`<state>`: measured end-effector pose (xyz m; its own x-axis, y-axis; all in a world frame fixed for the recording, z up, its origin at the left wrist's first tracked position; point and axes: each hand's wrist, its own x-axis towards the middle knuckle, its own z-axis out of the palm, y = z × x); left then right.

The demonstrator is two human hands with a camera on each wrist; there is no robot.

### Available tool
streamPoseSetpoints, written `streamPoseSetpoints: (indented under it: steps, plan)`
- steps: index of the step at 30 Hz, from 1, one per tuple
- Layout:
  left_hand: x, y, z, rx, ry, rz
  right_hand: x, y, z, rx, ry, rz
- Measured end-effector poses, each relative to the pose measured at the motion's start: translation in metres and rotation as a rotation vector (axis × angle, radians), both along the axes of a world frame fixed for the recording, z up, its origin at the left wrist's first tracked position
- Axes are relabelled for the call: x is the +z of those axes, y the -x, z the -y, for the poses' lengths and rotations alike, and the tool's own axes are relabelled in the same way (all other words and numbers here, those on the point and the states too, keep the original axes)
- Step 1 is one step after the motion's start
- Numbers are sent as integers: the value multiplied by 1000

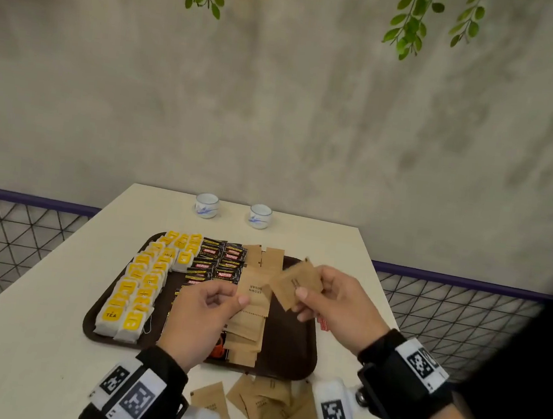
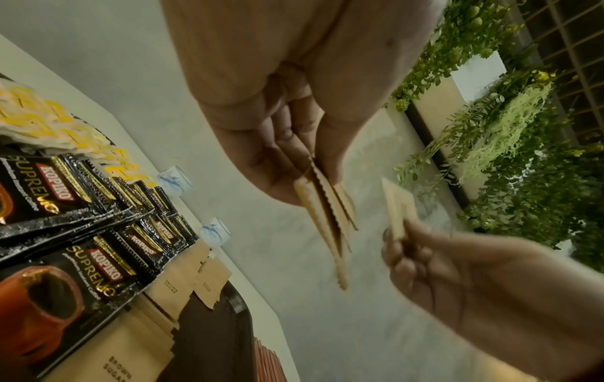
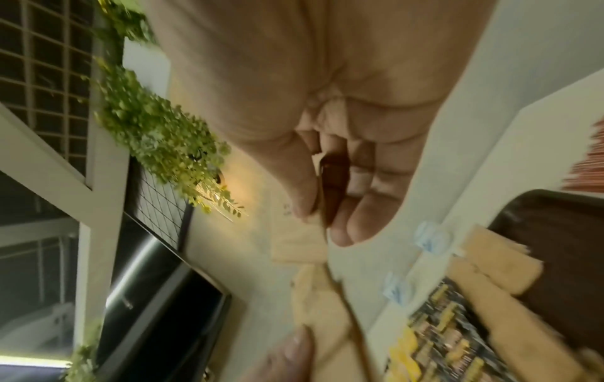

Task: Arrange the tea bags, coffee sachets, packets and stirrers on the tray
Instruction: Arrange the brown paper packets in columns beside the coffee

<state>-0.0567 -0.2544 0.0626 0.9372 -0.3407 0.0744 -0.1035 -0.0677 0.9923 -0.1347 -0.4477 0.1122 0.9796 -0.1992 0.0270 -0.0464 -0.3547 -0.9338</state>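
Presently both hands pinch brown sugar packets point(image 1: 255, 288) over the tray point(image 1: 290, 345): left hand point(image 1: 202, 314) apparently several, right hand point(image 1: 333, 305) one; light, flimsy, best held by edges.

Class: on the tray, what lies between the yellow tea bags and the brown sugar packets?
Black coffee sachets lie in rows between the tea bags and sugar packets on the tray, in the head view.

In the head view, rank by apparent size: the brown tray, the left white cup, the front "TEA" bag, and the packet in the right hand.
1. Brown tray.
2. Packet in the right hand.
3. "TEA" bag and left white cup look alike; the cup stands farther away, so unranked.
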Motion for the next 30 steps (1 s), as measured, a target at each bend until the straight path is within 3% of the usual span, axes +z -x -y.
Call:
streamPoseSetpoints:
  steps: [3,10,17,26,30]
  plan:
    - [2,0,0,-14,-12,34,14,-17,-8,-6,-33,80]
    - [5,0,-1,-46,29,65,14,-45,-21,42,197,35]
    - [-2,4,-1,-65,45,23,5,-41,-26,65,68,-48]
    - [-12,9,8,-91,5,-3,-4,-25,-30,11,103,-76]
    - [-18,10,2,-81,-30,-1,-15,-13,-17,-119,116,-49]
